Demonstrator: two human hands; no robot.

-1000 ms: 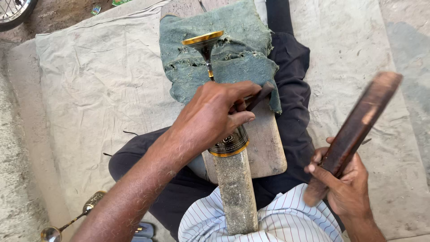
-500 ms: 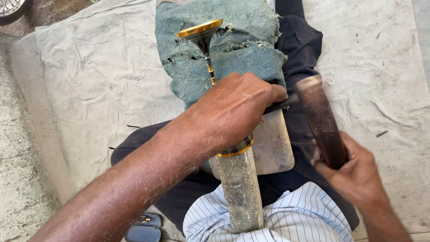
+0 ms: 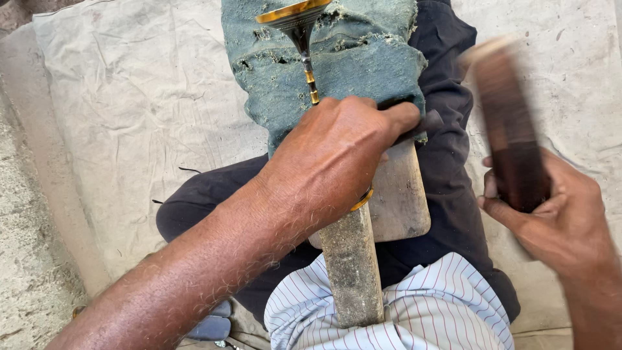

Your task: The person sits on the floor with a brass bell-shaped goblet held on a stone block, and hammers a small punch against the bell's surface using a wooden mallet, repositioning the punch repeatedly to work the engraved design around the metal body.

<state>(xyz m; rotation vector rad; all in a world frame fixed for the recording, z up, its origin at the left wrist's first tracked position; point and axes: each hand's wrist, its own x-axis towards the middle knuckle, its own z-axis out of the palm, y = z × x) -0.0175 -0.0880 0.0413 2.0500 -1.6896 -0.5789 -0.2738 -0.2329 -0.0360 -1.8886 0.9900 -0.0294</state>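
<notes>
Clearly the left hand (image 3: pixel 337 162) is clamped around a slim brass-banded metal stem (image 3: pixel 310 78) with a flared gold-rimmed cup (image 3: pixel 291 14) at its far end, pinning it against a wooden block (image 3: pixel 402 201) and a rough grey post (image 3: pixel 353 272) on the person's lap. It lies over a frayed green cloth (image 3: pixel 363 58) toward the far edge of the canvas floor sheet (image 3: pixel 129 116). The right hand (image 3: pixel 551 214) is closed on a dark wooden mallet (image 3: pixel 508 142), blurred and raised. The stem looks stiff and hard but thin, likely dentable; the grip near its base seems the safest hold.
</notes>
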